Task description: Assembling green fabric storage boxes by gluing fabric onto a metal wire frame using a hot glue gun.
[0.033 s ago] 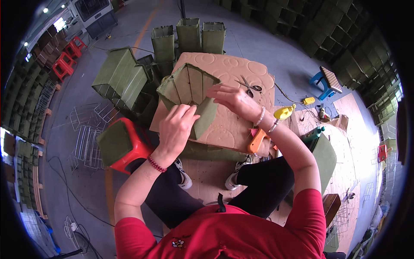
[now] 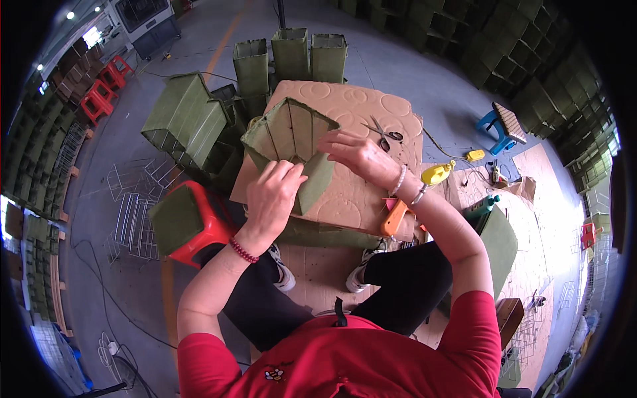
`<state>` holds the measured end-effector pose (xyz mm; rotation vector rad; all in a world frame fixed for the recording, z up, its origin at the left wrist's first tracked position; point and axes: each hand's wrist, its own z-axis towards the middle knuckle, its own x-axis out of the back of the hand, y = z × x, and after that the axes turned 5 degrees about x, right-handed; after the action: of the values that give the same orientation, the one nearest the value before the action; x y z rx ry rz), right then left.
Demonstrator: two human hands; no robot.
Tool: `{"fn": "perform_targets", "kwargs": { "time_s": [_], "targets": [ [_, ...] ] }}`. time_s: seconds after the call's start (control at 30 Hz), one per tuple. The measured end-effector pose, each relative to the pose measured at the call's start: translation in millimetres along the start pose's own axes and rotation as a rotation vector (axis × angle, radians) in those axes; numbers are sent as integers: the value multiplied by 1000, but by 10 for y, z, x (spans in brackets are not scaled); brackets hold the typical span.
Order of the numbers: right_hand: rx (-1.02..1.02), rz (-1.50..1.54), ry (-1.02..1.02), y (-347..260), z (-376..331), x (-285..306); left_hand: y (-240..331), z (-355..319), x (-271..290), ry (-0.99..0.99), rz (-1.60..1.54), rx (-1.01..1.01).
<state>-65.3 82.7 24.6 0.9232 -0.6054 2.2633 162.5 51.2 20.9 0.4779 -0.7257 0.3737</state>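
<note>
Green fabric-covered square box with a wire frame [image 2: 292, 142]: lies tilted on its side on the brown cardboard sheet [image 2: 361, 106] in front of the seated person, open mouth facing up and away; dark wire ribs show inside.
View: head camera only.
Left hand [image 2: 272, 196]: laid flat on the near fabric wall of the box, fingers together and curled over its edge, pressing it down; a red bead bracelet sits at the wrist.
Right hand [image 2: 358, 156]: at the box's right rim, fingertips drawn together as if pinching the fabric edge; what lies between them cannot be made out.
Progress, as judged: the green covering already wraps the visible walls, so the work appears well advanced; the rim under the right hand seems to be the part not yet finished.
Finished boxes: three upright green boxes [image 2: 290, 56] stand in a row beyond the sheet; one larger green box [image 2: 182, 119] lies to the left, with more green pieces beside it, not countable.
Bare white wire frames [image 2: 136, 209]: several on the floor at left, number unclear.
Scissors [image 2: 383, 132]: one pair, on the sheet just beyond the right hand.
Orange-handled glue gun [image 2: 396, 215]: one, at the sheet's near edge beside the right forearm.
Yellow tool [image 2: 438, 174]: one, near the right wrist.
Red plastic stool [image 2: 199, 229]: one, at the left knee, carrying a green piece.
Blue stool [image 2: 501, 126]: one, well apart at right.
</note>
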Motion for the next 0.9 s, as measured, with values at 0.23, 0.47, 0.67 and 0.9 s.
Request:
{"fn": "perform_targets", "kwargs": {
  "time_s": [0.23, 0.47, 0.67, 0.9],
  "targets": [
    [121, -157, -284, 183, 128, -95, 48, 18, -109, -101, 105, 36],
    [51, -53, -371, 307, 363, 207, -181, 119, 55, -188, -53, -16],
    [-122, -12, -57, 214, 48, 344, -353, 31, 50, -78, -94, -180],
    [39, -242, -332, 329, 141, 202, -389, 238, 104, -310, 8, -283]
  ]
}}
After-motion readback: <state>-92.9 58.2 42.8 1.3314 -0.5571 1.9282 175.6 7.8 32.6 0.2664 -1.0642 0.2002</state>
